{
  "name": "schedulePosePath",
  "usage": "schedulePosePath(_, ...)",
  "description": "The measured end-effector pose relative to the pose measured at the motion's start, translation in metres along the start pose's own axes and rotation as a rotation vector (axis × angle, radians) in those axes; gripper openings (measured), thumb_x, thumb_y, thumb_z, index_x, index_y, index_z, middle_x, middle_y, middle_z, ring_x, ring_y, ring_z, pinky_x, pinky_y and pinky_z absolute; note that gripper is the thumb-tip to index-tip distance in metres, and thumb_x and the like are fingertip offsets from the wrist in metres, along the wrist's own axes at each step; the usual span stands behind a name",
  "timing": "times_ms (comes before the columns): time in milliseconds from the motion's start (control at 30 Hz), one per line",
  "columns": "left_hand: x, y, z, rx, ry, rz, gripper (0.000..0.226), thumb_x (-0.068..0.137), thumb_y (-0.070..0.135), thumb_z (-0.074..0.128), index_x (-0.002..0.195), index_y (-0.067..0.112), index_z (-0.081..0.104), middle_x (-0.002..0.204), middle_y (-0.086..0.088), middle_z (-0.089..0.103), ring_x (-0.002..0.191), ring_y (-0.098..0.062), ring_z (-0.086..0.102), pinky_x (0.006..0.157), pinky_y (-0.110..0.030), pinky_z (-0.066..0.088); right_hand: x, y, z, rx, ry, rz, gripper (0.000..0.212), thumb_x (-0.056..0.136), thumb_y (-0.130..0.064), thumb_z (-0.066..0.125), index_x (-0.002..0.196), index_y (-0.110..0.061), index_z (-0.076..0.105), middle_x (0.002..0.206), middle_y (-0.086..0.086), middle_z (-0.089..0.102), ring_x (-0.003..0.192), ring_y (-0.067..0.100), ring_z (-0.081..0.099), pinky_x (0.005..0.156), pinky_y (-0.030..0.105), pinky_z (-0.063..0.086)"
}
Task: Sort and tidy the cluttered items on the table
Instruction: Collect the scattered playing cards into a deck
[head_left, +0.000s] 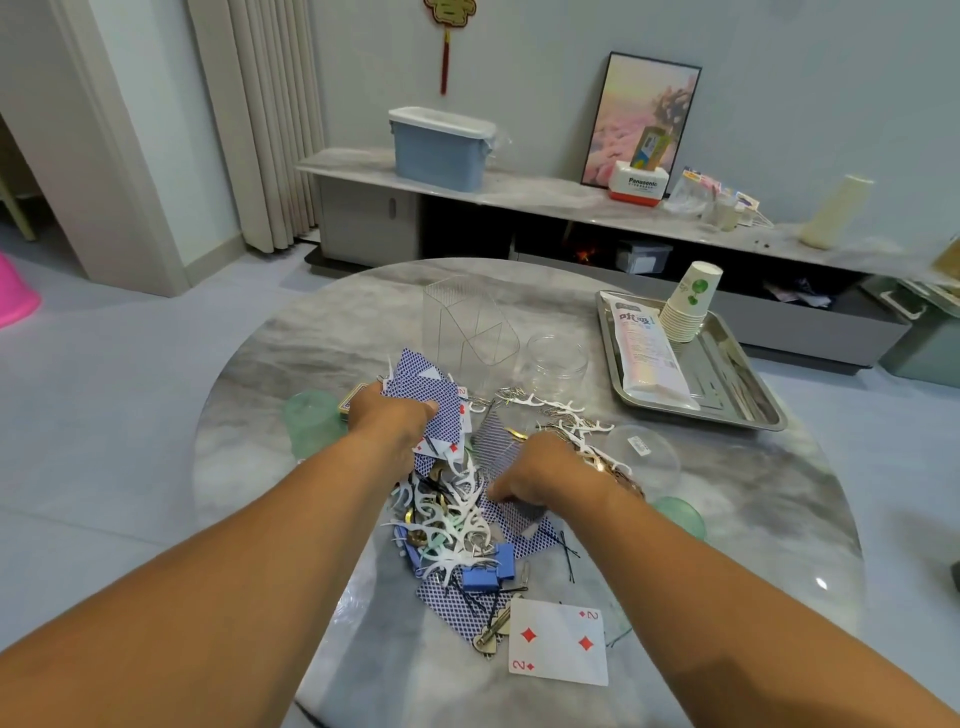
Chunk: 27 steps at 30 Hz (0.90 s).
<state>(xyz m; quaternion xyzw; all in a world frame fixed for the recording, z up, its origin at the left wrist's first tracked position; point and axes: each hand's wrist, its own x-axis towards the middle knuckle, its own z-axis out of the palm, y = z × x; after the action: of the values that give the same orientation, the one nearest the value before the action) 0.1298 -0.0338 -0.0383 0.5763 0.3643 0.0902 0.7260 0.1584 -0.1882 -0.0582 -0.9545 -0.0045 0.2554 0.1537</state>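
Left hand (390, 415) is gripping a fan of blue-backed playing cards (434, 405), which are sticking out just beyond its knuckles. Right hand (535, 475) is curling fingers down onto a face-down card (511, 512) lying right under it, in the clutter pile (452, 525) between both hands. A two of diamonds (558, 640) is lying face up nearer the body than the right hand, well apart from it.

Two bare forearms, no sleeves in view up to the frame's lower edge. Left hand (387, 415) and right hand (540, 475) ungloved, seen from the back. No ring or watch on either wrist. Knuckles plain, unmarked.
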Motion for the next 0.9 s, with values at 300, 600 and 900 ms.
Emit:
schedulePosePath(300, 0.005, -0.004, 0.0, 0.029, -0.004, -0.015, 0.042, 0.082, -0.006, 0.077, 0.117, 0.005, 0.056, 0.112, -0.011, 0.067, 0.094, -0.032, 0.069, 0.084, -0.045, 0.06, -0.004, -0.017, 0.012, -0.08, 0.034, 0.015, 0.095, 0.073, -0.039, 0.09, 0.149, -0.019, 0.036, 0.154, 0.02, 0.03, 0.141, 0.04, 0.036, 0.111, 0.047, 0.04)
schedulePosePath(600, 0.006, -0.001, -0.006, 0.029, 0.004, -0.021, 0.049, 0.078, -0.006, 0.08, 0.121, 0.008, 0.059, 0.111, -0.012, 0.069, 0.096, -0.035, 0.07, 0.086, -0.051, 0.06, -0.005, -0.007, 0.002, -0.111, -0.025, -0.078, 0.09, 0.075, -0.038, 0.089, 0.147, -0.009, 0.043, 0.143, 0.011, 0.054, 0.132, 0.034, 0.051, 0.109, 0.046, 0.045)
schedulePosePath(900, 0.009, -0.001, -0.005, 0.013, -0.002, -0.018, 0.028, 0.08, -0.005, 0.08, 0.093, 0.011, 0.061, 0.099, -0.01, 0.07, 0.089, -0.033, 0.071, 0.083, -0.049, 0.061, -0.01, 0.0, 0.008, -0.325, -0.077, -0.211, 0.114, 0.065, -0.041, 0.094, 0.156, -0.021, 0.027, 0.16, 0.016, 0.024, 0.145, 0.043, 0.03, 0.117, 0.054, 0.036)
